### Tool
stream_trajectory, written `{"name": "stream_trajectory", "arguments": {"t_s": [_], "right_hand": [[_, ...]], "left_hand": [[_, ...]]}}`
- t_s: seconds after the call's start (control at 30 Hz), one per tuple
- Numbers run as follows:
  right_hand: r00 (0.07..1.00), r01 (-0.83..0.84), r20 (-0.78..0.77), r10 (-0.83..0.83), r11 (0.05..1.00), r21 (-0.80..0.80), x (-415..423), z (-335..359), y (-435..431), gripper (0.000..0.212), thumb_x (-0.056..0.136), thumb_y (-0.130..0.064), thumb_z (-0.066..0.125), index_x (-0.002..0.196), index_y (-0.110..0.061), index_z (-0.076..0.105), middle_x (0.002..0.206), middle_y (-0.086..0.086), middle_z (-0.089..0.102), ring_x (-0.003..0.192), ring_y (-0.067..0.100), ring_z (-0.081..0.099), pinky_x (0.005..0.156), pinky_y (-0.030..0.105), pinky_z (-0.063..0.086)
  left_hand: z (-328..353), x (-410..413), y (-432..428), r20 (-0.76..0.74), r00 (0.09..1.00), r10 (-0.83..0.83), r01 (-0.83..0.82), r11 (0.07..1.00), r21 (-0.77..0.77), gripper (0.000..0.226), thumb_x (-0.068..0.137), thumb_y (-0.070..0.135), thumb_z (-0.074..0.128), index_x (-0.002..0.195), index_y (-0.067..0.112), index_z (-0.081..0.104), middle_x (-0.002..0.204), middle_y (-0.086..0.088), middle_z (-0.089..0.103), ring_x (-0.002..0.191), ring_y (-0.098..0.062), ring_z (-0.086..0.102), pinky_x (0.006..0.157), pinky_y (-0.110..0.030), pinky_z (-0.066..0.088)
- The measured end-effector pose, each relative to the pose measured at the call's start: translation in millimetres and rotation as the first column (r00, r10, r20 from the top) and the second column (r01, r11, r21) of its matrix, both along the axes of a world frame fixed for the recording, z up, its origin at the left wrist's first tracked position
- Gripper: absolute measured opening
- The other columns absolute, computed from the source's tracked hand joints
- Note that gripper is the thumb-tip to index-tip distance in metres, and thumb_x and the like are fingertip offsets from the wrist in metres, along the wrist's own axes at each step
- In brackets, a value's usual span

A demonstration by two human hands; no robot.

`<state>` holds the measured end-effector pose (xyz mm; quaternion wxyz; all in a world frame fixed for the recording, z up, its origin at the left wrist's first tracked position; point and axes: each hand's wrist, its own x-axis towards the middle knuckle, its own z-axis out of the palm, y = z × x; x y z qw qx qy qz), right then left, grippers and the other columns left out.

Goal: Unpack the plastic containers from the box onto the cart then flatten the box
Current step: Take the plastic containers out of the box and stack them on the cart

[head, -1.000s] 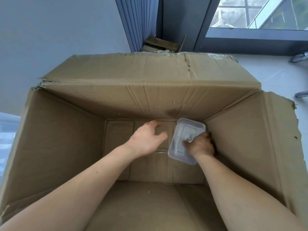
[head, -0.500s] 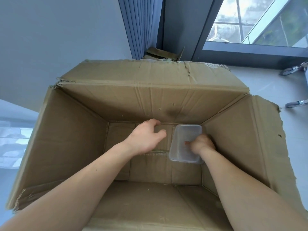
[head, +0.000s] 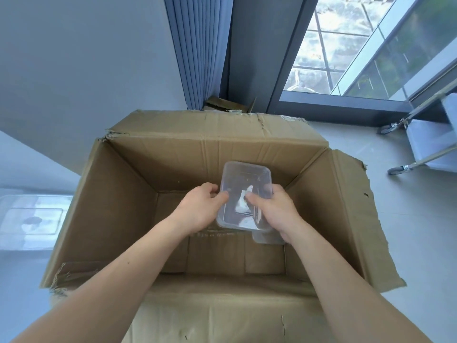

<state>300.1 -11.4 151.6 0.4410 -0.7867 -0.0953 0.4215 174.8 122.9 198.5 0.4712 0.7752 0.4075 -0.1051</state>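
At the centre of the frame, the left hand and right hand hold a clear plastic container, fingers curled round its side edges, over the open cardboard box.

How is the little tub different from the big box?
The tub is see-through plastic; the box is brown cardboard. The tub is small, held between the left hand and the right hand; the box is big enough for both arms to reach inside. The tub looks smooth; the box is creased and torn at its flaps. Both are rectangular.
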Motion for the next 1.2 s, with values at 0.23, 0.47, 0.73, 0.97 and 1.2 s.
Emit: {"name": "stream_trajectory", "arguments": {"t_s": [0.23,0.47,0.73,0.97,1.2], "right_hand": [[0.993,0.03,0.105,-0.056,0.972,0.232,-34.2,56.2,-2.1,0.032,0.089,-0.034,0.071,0.114,-0.032,0.051,0.101,-0.009,0.066,0.092,0.008,0.066,0.076,0.026,0.052],[0.958,0.129,0.2,-0.206,0.93,0.343,-37.6,64.7,-8.3,0.031,0.102,-0.041,0.044,0.1,-0.02,0.066,0.087,0.009,0.071,0.07,0.01,0.061,0.065,0.021,0.049],[0.979,0.082,0.2,-0.03,0.964,-0.255,16.5,-21.9,-3.8,0.054,0.098,-0.048,0.05,0.137,-0.011,0.05,0.128,0.005,0.06,0.115,0.027,0.057,0.083,0.03,0.041],[0.973,-0.078,0.14,0.185,0.83,-0.553,40.7,-92.8,0.4,0.048,0.097,-0.036,0.057,0.132,-0.003,0.055,0.133,0.018,0.056,0.113,0.033,0.059,0.081,0.031,0.044],[0.98,-0.064,0.096,0.176,0.729,-0.682,47.1,-152.3,-2.1,0.063,0.09,-0.041,0.063,0.137,-0.005,0.043,0.136,0.02,0.049,0.12,0.039,0.053,0.096,0.044,0.049]], "left_hand": [[19.3,-12.8,3.5,0.192,0.956,0.221,-0.171,0.954,-0.246,0.029,0.097,0.035,0.047,0.105,0.013,0.062,0.091,-0.008,0.076,0.086,-0.03,0.071,0.08,-0.047,0.059],[25.8,-14.5,3.2,0.255,0.897,0.36,-0.259,0.898,-0.356,0.035,0.092,0.037,0.049,0.108,0.007,0.058,0.075,-0.013,0.071,0.059,-0.028,0.061,0.062,-0.043,0.049],[-0.7,-14.8,5.5,0.151,0.95,0.273,-0.233,0.943,-0.239,0.032,0.095,0.037,0.055,0.101,0.007,0.061,0.071,-0.01,0.068,0.054,-0.021,0.058,0.061,-0.038,0.05],[-22.6,-4.4,13.1,0.086,0.971,0.224,-0.203,0.959,-0.2,0.031,0.091,0.038,0.057,0.101,0.009,0.064,0.084,-0.001,0.075,0.071,-0.018,0.071,0.077,-0.041,0.059],[-49.2,1.1,21.8,-0.051,0.986,0.16,-0.166,0.976,-0.145,0.022,0.093,0.038,0.061,0.105,0.02,0.062,0.102,0.005,0.07,0.095,-0.013,0.067,0.087,-0.038,0.055]]}}
